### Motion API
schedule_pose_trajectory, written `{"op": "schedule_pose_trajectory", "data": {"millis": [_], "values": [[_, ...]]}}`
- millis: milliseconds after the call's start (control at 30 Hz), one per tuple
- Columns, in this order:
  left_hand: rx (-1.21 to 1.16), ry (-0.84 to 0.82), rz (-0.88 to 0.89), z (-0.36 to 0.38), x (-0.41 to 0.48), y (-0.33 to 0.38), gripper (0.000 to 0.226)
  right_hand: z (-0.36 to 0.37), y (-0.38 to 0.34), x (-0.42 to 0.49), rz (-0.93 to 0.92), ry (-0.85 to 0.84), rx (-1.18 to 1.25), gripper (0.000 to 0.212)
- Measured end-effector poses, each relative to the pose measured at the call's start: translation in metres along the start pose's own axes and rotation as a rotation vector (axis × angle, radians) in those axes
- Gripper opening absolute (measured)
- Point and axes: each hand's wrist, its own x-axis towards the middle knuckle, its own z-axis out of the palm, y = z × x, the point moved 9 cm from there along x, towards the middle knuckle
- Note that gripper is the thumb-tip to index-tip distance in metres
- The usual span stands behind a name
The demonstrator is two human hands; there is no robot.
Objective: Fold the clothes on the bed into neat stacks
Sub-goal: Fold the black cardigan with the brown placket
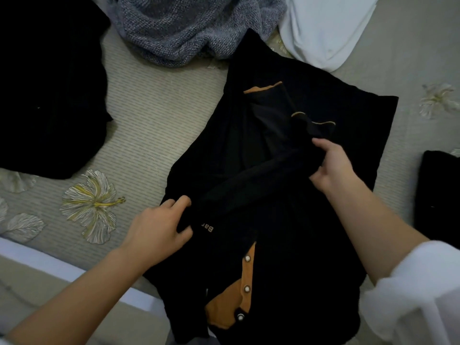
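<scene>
Two hands were on the black polo shirt, which lay spread on the bed with its collar end nearest us. Our left hand gripped the shirt's left edge, fingers curled into the cloth just beside the small tan lettering. Our right hand held a bunched fold, likely a sleeve, pinched between thumb and fingers over the shirt's middle.

We judged the shirt light, limp and soft: it would sag and crease wherever unsupported, so holds at seams and edges seemed best. Fabric looked matte knit; tan placket with pale round buttons, tan trim on a cuff.

Beyond the shirt's far end sat a heaped grey coarse-knit sweater; a smooth white garment lay right of that. A black garment lay well left of the shirt, another dark piece at its right. The bed cover was ribbed, printed with pale flowers.
</scene>
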Motion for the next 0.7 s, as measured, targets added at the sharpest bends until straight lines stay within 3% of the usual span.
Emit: {"op": "schedule_pose_trajectory", "data": {"millis": [100,233,300,400,467,567,700], "values": [[0.056,-0.033,0.045,0.002,0.003,-0.002,0.029,0.016,-0.027,-0.001,-0.074,-0.027,-0.024,0.037],[0.069,-0.009,0.059,0.001,0.001,-0.003,0.025,0.014,-0.061,-0.003,-0.219,-0.038,0.15,0.025],[0.088,-0.024,0.089,0.007,-0.003,-0.001,0.032,-0.011,-0.056,0.001,-0.229,0.111,0.107,0.018],[0.08,-0.053,0.138,0.016,-0.005,0.002,0.04,-0.066,-0.041,0.01,-0.226,0.499,-0.265,0.038],[0.051,-0.05,0.145,0.018,-0.004,0.001,0.041,-0.075,-0.053,0.005,-0.4,0.634,-0.472,0.041],[0.041,-0.066,0.13,0.019,0.0,-0.001,0.044,-0.038,-0.069,-0.004,-0.743,0.511,-0.764,0.025],[0.012,-0.094,0.102,0.019,0.005,-0.001,0.043,0.0,-0.05,0.014,-0.671,0.267,-0.987,0.031]]}}
